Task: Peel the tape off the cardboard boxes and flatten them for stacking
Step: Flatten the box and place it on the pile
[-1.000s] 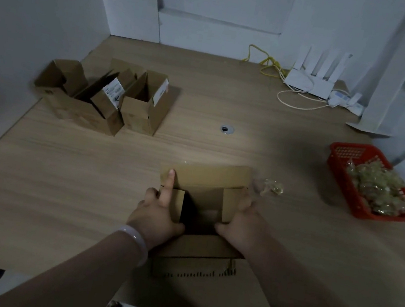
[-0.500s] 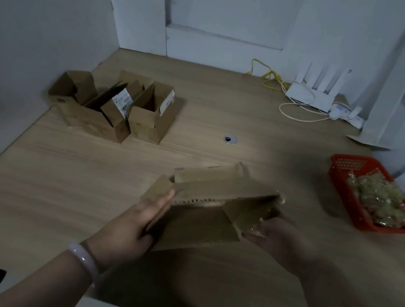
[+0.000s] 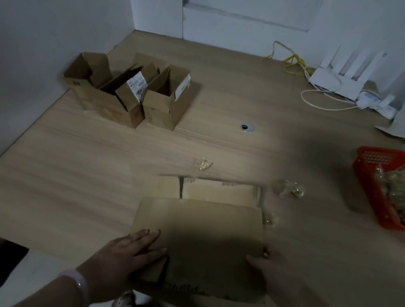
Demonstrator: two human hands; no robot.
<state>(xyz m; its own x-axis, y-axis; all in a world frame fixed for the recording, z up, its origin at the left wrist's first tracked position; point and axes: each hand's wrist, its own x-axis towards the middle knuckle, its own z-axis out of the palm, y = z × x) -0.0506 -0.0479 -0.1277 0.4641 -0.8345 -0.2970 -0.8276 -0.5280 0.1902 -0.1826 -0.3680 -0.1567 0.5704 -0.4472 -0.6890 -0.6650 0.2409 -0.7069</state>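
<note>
A flattened brown cardboard box point(image 3: 200, 233) lies on the wooden table point(image 3: 89, 176) near its front edge, flaps spread out at the far side. My left hand point(image 3: 127, 252) rests palm down on the box's near left corner, fingers spread. My right hand point(image 3: 273, 270) touches the box's near right edge; its fingers are partly hidden. Two crumpled wads of clear tape lie just beyond the box, one wad of tape point(image 3: 203, 164) in the middle, another wad of tape point(image 3: 288, 189) to the right.
Three open cardboard boxes point(image 3: 129, 91) stand together at the back left by the wall. A red basket point(image 3: 372, 174) of crumpled tape sits at the right edge. A white router point(image 3: 336, 81) with cables is at the back right. A cable hole point(image 3: 247, 127) marks mid-table.
The box stood open between my hands, was lifted and tilted, and now lies pressed flat on the table. My view has shifted.
</note>
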